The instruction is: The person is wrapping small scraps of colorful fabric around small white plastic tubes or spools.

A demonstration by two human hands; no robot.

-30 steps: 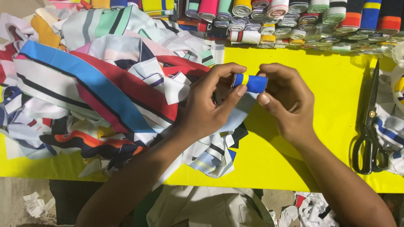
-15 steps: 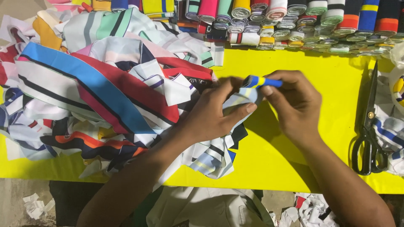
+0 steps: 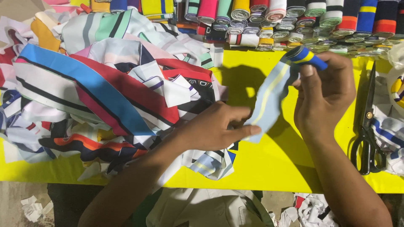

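Nearest the camera, scraps of white and patterned cloth point(image 3: 309, 208) lie on the floor below the edge of the yellow surface point(image 3: 273, 168).

On that surface, the left hand point(image 3: 210, 130) lies low and flat, fingers extended and only loosely curled, its fingertips pinning the free lower end of a pale blue fabric strip point(image 3: 269, 98) with a thin yellow line along it. The strip rises at a slant, under light tension, to the right hand point(image 3: 324, 92). That hand is closed: thumb and fingers pinch a small, tight blue roll with a yellow band point(image 3: 305, 56), which is the wound end of the same strip, held above the surface at the far side.

Judgement on the step in hand: winding appears to be under way. For a neat roll, the strip should stay taut between the hands, its edges should stack flush on each turn, and the left hand should feed cloth evenly without twisting it.

To the left sits a loose heap of striped fabric offcuts point(image 3: 105, 92); to the right, black-handled scissors point(image 3: 368, 130) lie well apart from both hands. Farthest back, rows of finished fabric rolls point(image 3: 290, 21) in many colours line the far edge.
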